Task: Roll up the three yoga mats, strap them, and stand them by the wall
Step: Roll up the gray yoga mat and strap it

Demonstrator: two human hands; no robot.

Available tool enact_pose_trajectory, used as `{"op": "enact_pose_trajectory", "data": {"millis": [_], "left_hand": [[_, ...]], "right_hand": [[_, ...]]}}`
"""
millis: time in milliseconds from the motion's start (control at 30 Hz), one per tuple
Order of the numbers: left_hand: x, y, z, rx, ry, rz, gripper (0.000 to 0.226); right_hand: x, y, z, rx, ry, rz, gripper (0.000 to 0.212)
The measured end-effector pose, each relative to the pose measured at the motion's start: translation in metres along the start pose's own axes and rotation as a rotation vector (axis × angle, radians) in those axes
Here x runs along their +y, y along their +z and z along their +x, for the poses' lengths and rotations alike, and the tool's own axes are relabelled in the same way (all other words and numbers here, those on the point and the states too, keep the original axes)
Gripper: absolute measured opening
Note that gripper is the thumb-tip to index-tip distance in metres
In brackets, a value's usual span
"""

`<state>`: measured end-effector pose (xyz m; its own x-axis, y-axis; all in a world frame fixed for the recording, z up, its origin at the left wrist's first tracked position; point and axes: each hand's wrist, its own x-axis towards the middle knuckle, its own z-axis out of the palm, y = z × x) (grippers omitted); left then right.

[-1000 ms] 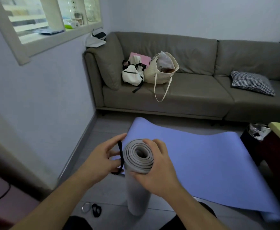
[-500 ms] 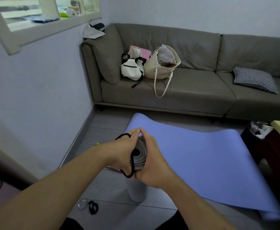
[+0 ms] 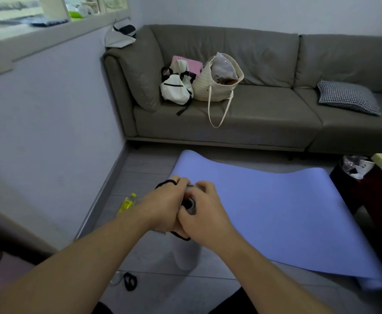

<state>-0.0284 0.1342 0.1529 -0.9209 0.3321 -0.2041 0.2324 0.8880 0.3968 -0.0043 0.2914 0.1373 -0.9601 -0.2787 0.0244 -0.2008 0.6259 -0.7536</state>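
Now, at centre frame: stretch the black strap (image 3: 166,183) wide with left hand (image 3: 162,207), fingers curled round it, then ease it evenly down over the roll's top. Keep right hand (image 3: 204,214) clamped on the grey mat (image 3: 191,203), stopping any unwinding. Tightly coiled, upright on the floor, top mostly hidden. Right: purple mat (image 3: 276,214), still flat.

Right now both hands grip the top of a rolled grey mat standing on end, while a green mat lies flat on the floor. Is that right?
One detail is wrong: the flat mat is purple, not green, as the head view shows. Both the left hand and right hand do grip the upright grey mat.
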Motion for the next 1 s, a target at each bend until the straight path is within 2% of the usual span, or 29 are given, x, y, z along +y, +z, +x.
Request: {"op": "enact_pose_trajectory", "data": {"millis": [67,133,200,300,367,433,533,600,667,733,800,900,1000], "left_hand": [[0.000,0.002,-0.001,0.007,0.000,-0.002,0.093],[0.000,0.002,-0.004,0.007,-0.022,-0.012,0.092],[0.000,0.001,-0.008,0.002,-0.030,-0.012,0.096],[-0.003,0.004,-0.015,0.025,-0.013,-0.050,0.103],[-0.005,0.004,-0.019,0.055,-0.015,-0.127,0.110],[-0.008,0.003,-0.022,0.068,-0.014,-0.189,0.114],[-0.014,0.005,-0.026,0.076,-0.014,-0.208,0.114],[-0.013,0.006,-0.025,0.077,-0.005,-0.187,0.117],[-0.009,0.009,-0.024,0.093,0.012,-0.134,0.127],[-0.004,0.014,-0.022,0.079,0.011,-0.122,0.137],[-0.006,0.018,-0.024,0.092,0.032,-0.142,0.139],[-0.017,0.018,-0.024,0.129,0.075,-0.214,0.125],[-0.035,0.012,-0.023,0.149,0.030,-0.297,0.113]], "right_hand": [[-0.005,0.004,0.005,-0.031,-0.009,-0.118,0.020],[-0.008,0.000,0.011,-0.066,0.056,-0.074,0.026],[-0.008,-0.010,0.016,-0.058,0.250,0.214,0.024],[0.002,-0.026,0.024,-0.041,0.468,0.838,0.025],[0.016,-0.034,0.027,0.008,0.565,1.035,0.023],[0.030,-0.036,0.026,0.042,0.711,1.075,0.009],[0.042,-0.030,0.029,0.033,0.821,1.093,0.011],[0.039,-0.026,0.044,0.072,0.781,1.004,0.014],[0.027,-0.022,0.069,0.168,0.659,0.843,0.023],[0.019,-0.016,0.089,0.196,0.546,0.655,0.031],[0.023,-0.006,0.097,0.168,0.563,0.556,0.026],[0.040,-0.005,0.090,0.047,0.708,0.692,0.018],[0.052,-0.012,0.079,-0.050,0.723,0.781,0.042]]}}
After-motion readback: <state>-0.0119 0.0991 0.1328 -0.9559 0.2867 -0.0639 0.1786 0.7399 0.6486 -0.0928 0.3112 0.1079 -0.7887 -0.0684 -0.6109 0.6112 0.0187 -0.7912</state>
